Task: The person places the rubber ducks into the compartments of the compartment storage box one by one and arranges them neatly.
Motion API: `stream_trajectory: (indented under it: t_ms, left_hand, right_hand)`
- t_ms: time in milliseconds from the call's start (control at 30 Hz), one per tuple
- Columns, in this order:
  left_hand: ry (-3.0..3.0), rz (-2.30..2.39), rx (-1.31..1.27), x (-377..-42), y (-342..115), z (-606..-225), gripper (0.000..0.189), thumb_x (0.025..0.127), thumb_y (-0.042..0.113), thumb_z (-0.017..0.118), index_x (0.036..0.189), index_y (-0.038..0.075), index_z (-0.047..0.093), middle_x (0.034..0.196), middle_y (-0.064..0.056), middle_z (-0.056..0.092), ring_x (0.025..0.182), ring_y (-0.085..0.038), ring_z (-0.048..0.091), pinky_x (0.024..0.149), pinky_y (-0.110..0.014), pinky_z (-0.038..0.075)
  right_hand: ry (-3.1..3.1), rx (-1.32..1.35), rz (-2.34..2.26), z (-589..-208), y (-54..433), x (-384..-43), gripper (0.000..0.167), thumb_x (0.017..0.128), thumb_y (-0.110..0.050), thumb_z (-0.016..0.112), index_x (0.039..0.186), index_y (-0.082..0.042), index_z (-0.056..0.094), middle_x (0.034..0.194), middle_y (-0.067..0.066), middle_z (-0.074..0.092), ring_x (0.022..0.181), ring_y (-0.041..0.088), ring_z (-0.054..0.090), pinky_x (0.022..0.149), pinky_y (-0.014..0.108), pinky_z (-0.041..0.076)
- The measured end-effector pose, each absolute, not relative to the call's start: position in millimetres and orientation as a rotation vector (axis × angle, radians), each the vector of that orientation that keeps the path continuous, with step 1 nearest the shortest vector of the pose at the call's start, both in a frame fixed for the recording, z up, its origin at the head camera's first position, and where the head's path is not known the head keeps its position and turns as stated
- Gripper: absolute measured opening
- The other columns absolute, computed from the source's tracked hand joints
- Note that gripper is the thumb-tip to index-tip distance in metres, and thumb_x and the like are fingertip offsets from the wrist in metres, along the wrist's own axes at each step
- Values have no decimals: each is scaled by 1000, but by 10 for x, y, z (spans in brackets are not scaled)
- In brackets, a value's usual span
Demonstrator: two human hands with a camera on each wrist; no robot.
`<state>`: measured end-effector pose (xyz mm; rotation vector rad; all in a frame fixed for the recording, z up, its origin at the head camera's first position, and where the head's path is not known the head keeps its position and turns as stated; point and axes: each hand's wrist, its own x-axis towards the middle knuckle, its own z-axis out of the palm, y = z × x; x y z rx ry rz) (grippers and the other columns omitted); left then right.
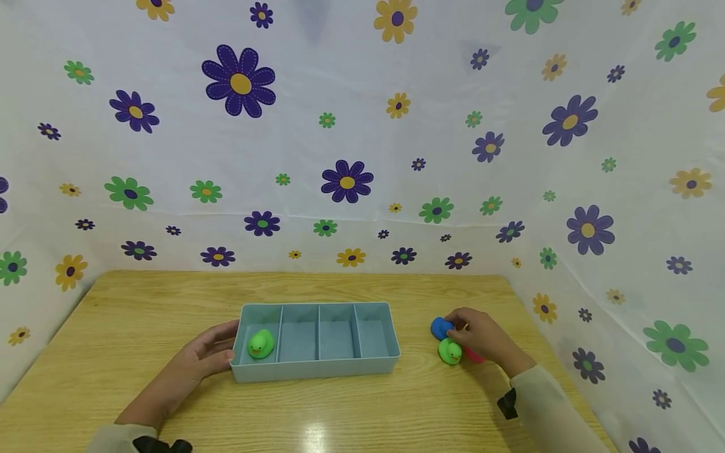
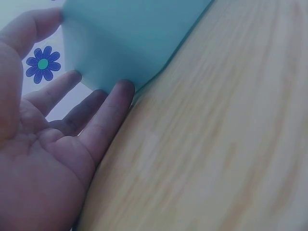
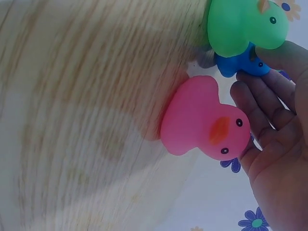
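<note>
A pale blue tray (image 1: 314, 369) with a row of compartments lies on the table, and a green rubber duck (image 1: 261, 345) sits in its leftmost compartment. My left hand (image 1: 195, 360) rests against the tray's left end, its extended fingertips (image 2: 126, 89) touching the end wall. Over at the right, my right hand (image 1: 481, 333) pinches a blue rubber duck (image 1: 440, 328) between thumb and fingers. Another green duck (image 1: 450, 352) is just in front of the blue one. A pink duck (image 3: 202, 120) lies under the right hand, mostly hidden in the head view.
The wooden table (image 1: 317, 415) runs back to a white flower-print cloth (image 1: 317, 145) hanging behind it. More of this cloth hangs along the right and left sides, the right one close to the right arm.
</note>
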<state>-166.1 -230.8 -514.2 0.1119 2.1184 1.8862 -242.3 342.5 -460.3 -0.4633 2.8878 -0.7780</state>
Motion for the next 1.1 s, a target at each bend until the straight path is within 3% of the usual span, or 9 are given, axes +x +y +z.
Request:
stream_trajectory:
  t_ms: [800, 1100]
  left_hand:
    - [2092, 1909, 123, -1656, -2292, -5156, 69, 105, 25, 62, 163, 11, 28, 164, -21, 33, 149, -45, 34, 103, -36, 54]
    - [2100, 1911, 129, -1662, -2302, -5176, 69, 105, 25, 62, 163, 11, 28, 164, -21, 34, 149, -44, 34, 103, -33, 54]
  right_hand:
    - [3068, -490, -731, -4439, 3194, -2410, 23, 93, -22, 78, 111, -8, 73, 101, 1, 72, 93, 20, 65, 87, 46, 56]
    - [3124, -601, -826, -4315, 2940, -2378, 23, 90, -16, 81, 108, -3, 74, 101, 6, 74, 89, 21, 67, 82, 45, 59]
